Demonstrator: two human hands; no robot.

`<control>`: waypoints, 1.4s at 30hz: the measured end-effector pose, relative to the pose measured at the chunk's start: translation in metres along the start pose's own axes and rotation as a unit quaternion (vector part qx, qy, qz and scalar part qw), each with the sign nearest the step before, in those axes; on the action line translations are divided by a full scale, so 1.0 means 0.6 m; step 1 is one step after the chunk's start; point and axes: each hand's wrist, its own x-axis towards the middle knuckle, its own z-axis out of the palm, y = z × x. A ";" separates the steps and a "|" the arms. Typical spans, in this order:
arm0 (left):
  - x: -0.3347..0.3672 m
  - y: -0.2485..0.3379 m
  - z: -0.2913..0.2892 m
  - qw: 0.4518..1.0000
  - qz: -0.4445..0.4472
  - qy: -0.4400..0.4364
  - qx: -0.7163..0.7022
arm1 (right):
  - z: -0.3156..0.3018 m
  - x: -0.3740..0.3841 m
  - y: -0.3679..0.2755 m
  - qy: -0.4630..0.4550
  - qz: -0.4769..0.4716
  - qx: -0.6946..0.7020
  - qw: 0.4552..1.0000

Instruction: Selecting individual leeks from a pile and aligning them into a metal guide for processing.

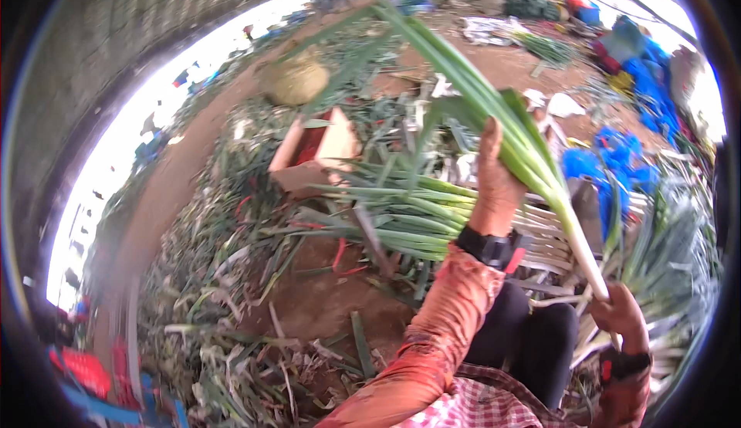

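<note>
1. Across the background, brown earth floor, littered with cut leek leaves.
2. In front of the body, raised above the floor: one long leek, long axis slanting from upper left to lower right.
3. Leaf tips pointing up-left, away from the body; white stem end pointing down-right, near the knees.
4. Left hand clasped around the lower leaves, thumb upward, other fingers mostly hidden.
5. Right hand clamped on the white stem near its lower end, well apart from the left.
6. Beyond the left wrist, a row of leeks lying sideways, green leaves leftward, white stems rightward.
7. Farther off, an open box and blue plastic bags; at far right, more leeks heaped.
</note>
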 end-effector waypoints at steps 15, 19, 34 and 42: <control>-0.015 0.132 -0.031 0.994 0.071 0.072 0.026 | -0.043 -0.072 0.163 0.123 0.052 -0.183 0.974; -0.008 0.144 -0.101 0.937 0.137 0.215 0.238 | -0.036 -0.060 0.163 0.187 0.002 -0.318 0.929; -0.073 0.237 -0.096 0.958 0.126 0.193 0.170 | -0.001 0.029 0.017 0.336 -0.204 -0.349 0.851; -0.171 0.361 -0.197 0.792 0.185 0.390 0.431 | -0.086 0.027 -0.066 0.460 -0.236 -0.448 0.730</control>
